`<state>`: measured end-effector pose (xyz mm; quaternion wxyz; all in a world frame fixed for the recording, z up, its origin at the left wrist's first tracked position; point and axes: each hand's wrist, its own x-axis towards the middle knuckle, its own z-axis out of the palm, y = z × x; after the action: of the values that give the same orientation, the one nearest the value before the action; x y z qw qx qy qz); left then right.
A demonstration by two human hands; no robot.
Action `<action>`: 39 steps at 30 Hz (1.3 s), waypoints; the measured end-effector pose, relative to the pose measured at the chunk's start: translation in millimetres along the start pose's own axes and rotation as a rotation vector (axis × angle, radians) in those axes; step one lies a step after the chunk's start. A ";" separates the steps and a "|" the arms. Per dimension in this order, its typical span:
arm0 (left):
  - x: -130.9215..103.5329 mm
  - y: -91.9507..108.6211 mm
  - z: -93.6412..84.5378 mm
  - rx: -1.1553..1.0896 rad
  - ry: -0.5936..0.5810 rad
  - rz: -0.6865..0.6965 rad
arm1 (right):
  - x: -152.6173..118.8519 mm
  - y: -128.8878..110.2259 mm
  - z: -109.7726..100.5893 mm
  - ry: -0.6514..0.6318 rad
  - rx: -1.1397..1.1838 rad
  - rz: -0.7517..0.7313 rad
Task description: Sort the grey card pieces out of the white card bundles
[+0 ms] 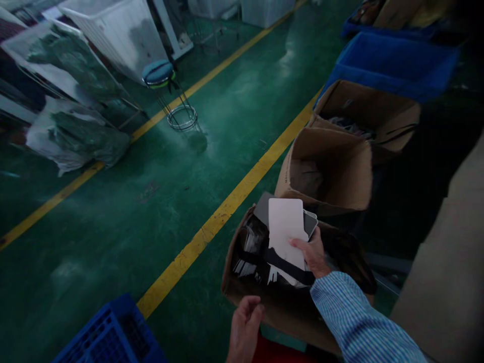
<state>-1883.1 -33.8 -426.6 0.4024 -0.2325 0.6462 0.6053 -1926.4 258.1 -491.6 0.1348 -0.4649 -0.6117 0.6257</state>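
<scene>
My right hand (312, 252) grips a pale flat board (286, 222) with rounded corners, its thumb on top. A darker piece with a light edge (310, 224) shows behind the board. Both are over an open cardboard box (295, 322) holding dark and whitish flat pieces (249, 247). Across the lower part of the board runs a black strap (289, 267). Near the box's front edge is my left hand (245, 327), its fingers curled together; whatever may be between them is too small to name.
Two more open cardboard boxes (363, 171) (404, 108) and a blue bin (397, 60) stand beyond. A blue plastic crate (113, 338) is at lower left. Across the yellow-lined green floor are a stool (158, 73), bags (83, 133) and a white bin (117, 40).
</scene>
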 end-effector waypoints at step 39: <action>-270.2 206.4 533.6 -0.201 -0.195 0.625 | -201.0 -182.0 -523.7 -0.537 0.839 0.381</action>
<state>-1764.8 465.9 -57.0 0.2325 -0.0027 0.5820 0.7793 -1501.3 484.3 -151.1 0.0319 -0.2975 -0.2268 0.9268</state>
